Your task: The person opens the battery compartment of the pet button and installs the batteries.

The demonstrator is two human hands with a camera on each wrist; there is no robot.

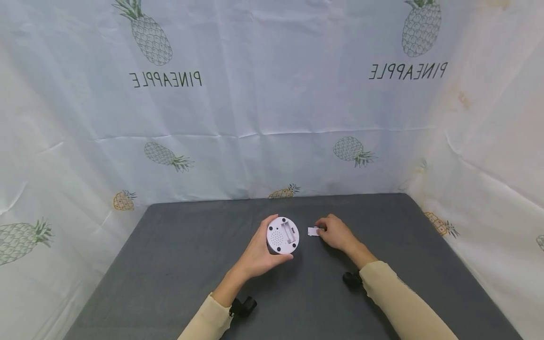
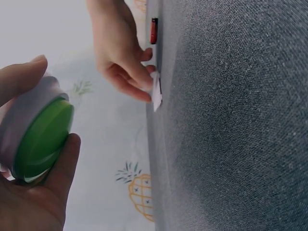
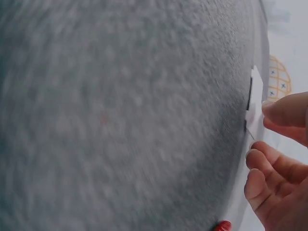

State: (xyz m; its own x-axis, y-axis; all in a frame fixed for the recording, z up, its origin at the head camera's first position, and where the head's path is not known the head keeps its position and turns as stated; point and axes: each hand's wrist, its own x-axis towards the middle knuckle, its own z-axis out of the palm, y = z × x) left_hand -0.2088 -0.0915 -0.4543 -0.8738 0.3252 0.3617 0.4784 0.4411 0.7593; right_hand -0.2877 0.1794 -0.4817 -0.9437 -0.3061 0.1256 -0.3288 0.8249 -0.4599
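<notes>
My left hand point(image 1: 259, 252) grips a round white device point(image 1: 277, 237) by its edge, thumb and fingers on opposite sides. Its underside faces up in the head view, with dark feet, a speaker grille and an uncovered battery compartment point(image 1: 289, 233) that looks vacant. The left wrist view shows the device's green part point(image 2: 45, 139). To the right, my right hand point(image 1: 336, 233) pinches a small white battery cover point(image 1: 313, 231) between thumb and fingertips, close over the tabletop. A red battery point(image 2: 154, 31) lies on the table near that hand; in the right wrist view only its end point(image 3: 223, 226) shows.
The dark grey table point(image 1: 191, 264) extends around both hands. Pale curtains with pineapple prints point(image 1: 272, 94) hang behind it and along both sides. Dark wrist cameras point(image 1: 243, 307) sit at the sleeve cuffs.
</notes>
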